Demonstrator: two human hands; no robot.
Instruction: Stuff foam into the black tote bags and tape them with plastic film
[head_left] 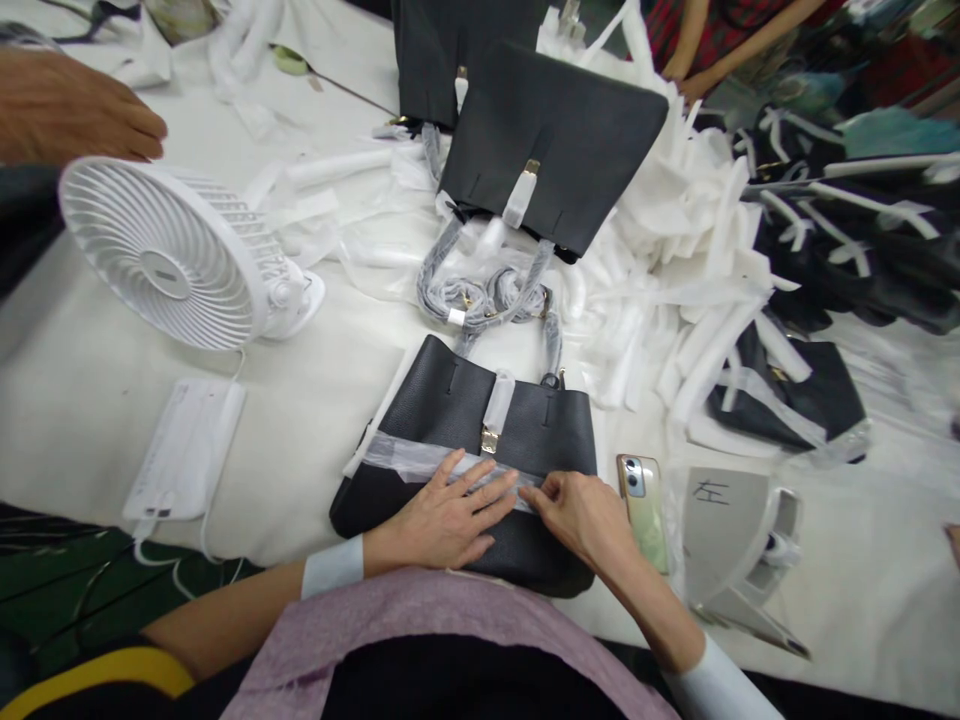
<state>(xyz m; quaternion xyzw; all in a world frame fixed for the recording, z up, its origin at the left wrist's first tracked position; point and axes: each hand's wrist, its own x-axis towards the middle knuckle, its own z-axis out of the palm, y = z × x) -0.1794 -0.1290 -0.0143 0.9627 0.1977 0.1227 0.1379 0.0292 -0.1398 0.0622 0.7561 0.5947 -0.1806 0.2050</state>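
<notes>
A black handbag (559,425) lies flat on the white-covered table right in front of me. A strip of translucent wrapping film (405,457) runs across its front, below the gold clasp (490,438). My left hand (442,518) rests on the film with its fingers spread. At the film's right part, my right hand (589,512) is closed, thumb and forefinger pinched on the strip. The bag's handles (551,345) are wrapped in clear film and stretch away from me. White wrap also covers the strap tab (499,398) above the clasp.
To the left stand a white fan (169,270) and a power bank (184,450). Another black handbag (559,135) lies beyond, beside heaped white packing (682,240). A phone (641,510) and tape dispenser (739,550) sit right. A co-worker's hand (82,110) is at upper left.
</notes>
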